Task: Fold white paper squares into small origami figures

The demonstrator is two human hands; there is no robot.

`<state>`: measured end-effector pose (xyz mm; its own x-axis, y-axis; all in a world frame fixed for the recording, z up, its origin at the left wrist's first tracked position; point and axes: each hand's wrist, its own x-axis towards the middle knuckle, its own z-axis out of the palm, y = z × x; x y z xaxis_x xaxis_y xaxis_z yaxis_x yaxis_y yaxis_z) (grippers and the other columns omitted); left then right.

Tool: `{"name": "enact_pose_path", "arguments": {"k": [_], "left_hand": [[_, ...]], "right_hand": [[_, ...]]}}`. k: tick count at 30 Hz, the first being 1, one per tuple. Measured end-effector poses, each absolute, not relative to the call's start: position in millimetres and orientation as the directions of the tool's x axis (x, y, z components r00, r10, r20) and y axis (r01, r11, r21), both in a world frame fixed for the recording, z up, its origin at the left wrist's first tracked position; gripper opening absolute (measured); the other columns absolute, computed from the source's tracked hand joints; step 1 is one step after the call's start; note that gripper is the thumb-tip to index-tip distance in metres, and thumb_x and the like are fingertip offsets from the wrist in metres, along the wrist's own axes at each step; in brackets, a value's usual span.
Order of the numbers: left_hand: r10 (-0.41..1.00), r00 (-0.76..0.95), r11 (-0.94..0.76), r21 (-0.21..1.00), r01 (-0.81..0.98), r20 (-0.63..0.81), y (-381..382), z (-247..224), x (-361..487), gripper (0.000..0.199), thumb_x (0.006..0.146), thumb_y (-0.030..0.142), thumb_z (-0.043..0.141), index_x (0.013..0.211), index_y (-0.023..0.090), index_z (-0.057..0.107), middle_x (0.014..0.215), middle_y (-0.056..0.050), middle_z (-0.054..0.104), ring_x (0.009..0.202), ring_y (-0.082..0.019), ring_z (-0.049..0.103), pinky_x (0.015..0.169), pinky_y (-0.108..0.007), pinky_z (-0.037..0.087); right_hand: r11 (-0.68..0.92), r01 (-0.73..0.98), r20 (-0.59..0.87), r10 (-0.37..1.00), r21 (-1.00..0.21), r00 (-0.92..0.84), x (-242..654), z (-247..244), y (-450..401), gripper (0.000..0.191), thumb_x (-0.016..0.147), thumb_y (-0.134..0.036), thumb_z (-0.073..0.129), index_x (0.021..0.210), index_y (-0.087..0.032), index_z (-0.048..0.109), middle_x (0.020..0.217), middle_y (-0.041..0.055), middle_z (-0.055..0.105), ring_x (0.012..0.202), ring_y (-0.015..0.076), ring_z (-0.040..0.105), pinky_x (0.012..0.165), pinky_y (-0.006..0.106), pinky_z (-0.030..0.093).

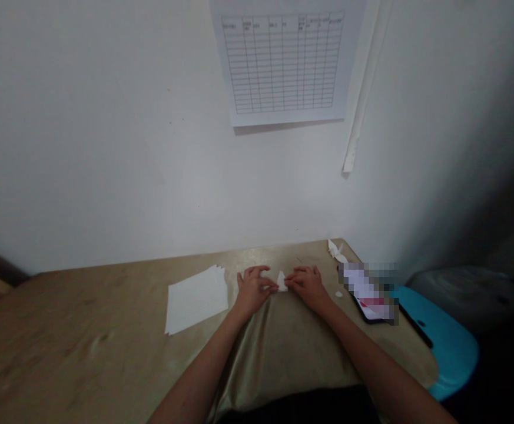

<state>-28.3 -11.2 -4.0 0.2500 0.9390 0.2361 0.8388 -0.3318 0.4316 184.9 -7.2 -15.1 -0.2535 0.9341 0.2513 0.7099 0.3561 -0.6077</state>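
A small folded piece of white paper (282,282) stands out between the fingertips of both hands, low in the view. My left hand (255,287) pinches its lower left side with thumb and index finger. From the other side, my right hand (305,285) has its fingertips closed on the paper's right edge. A stack of white sheets (197,299) lies fanned a little on the tan table cover (124,353), left of my left hand. The underside of the folded paper is hidden.
At the back right lies a folded white paper shape (336,251). Near it are a phone (369,300) with a lit, partly blurred screen and a paper scrap (338,294). A blue stool (453,341) stands beyond the right edge. A printed chart (283,65) hangs on the wall.
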Motion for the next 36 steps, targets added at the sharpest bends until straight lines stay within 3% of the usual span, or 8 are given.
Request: {"name": "enact_pose_path", "arguments": {"k": [4,7,13,19,25,36], "left_hand": [[0.946,0.248,-0.318,0.442,0.839,0.209,-11.1,-1.7,-28.8,0.008,0.082,0.042,0.072,0.085,0.039,0.079,0.138,0.003,0.057,0.132,-0.030,0.040,0.113,-0.067,0.015],[0.948,0.235,-0.308,0.441,0.843,0.212,-10.8,-2.6,-27.3,0.008,0.078,0.044,0.075,0.083,0.039,0.079,0.137,0.003,0.057,0.132,-0.031,0.039,0.112,-0.068,0.013],[0.948,0.233,-0.309,0.452,0.837,0.217,-11.8,-7.1,-23.2,0.016,0.075,0.039,0.079,0.090,0.036,0.076,0.134,0.000,0.058,0.131,-0.030,0.041,0.112,-0.067,0.013],[0.968,0.172,-0.238,0.443,0.864,0.184,-11.8,-5.6,-21.4,0.045,0.072,0.043,0.080,0.115,0.038,0.069,0.139,-0.003,0.056,0.133,-0.030,0.041,0.114,-0.065,0.015],[0.969,0.179,-0.237,0.444,0.864,0.168,-10.3,-7.3,-21.7,0.040,0.072,0.044,0.081,0.111,0.040,0.072,0.141,-0.001,0.054,0.135,-0.032,0.040,0.114,-0.066,0.013],[0.942,0.178,-0.307,0.513,0.802,0.286,-8.6,-6.9,-18.7,0.031,0.077,0.034,0.078,0.107,0.037,0.075,0.137,-0.003,0.059,0.131,-0.030,0.045,0.116,-0.063,0.018]], "right_hand": [[0.359,0.698,0.280,0.932,-0.620,-0.230,182.1,-18.0,-7.9,0.017,0.088,-0.037,0.062,0.084,-0.030,0.076,0.107,0.0010,0.075,0.122,0.0267,0.054,0.112,0.060,0.012],[0.366,0.730,0.305,0.926,-0.577,-0.223,181.2,-20.0,-8.7,0.013,0.086,-0.035,0.065,0.091,-0.029,0.075,0.111,0.0023,0.074,0.122,0.0277,0.052,0.112,0.058,0.016],[0.352,0.800,0.342,0.919,-0.486,-0.197,181.5,-23.2,-9.5,0.031,0.081,-0.041,0.071,0.108,-0.026,0.074,0.123,0.0080,0.066,0.123,0.0301,0.047,0.108,0.048,0.028],[0.362,0.785,0.303,0.924,-0.503,-0.233,180.8,-23.4,-9.0,0.026,0.080,-0.035,0.073,0.106,-0.030,0.075,0.125,0.0053,0.065,0.126,0.0302,0.043,0.110,0.050,0.025],[0.379,0.746,0.307,0.920,-0.548,-0.242,181.3,-27.0,-5.5,0.027,0.078,-0.031,0.074,0.106,-0.028,0.074,0.122,0.0043,0.068,0.127,0.0303,0.045,0.111,0.052,0.025],[0.359,0.659,0.317,0.929,-0.661,-0.189,179.5,-25.2,-6.8,0.032,0.080,-0.022,0.070,0.112,-0.027,0.072,0.113,0.0064,0.072,0.120,0.0262,0.055,0.108,0.049,0.031]]}}
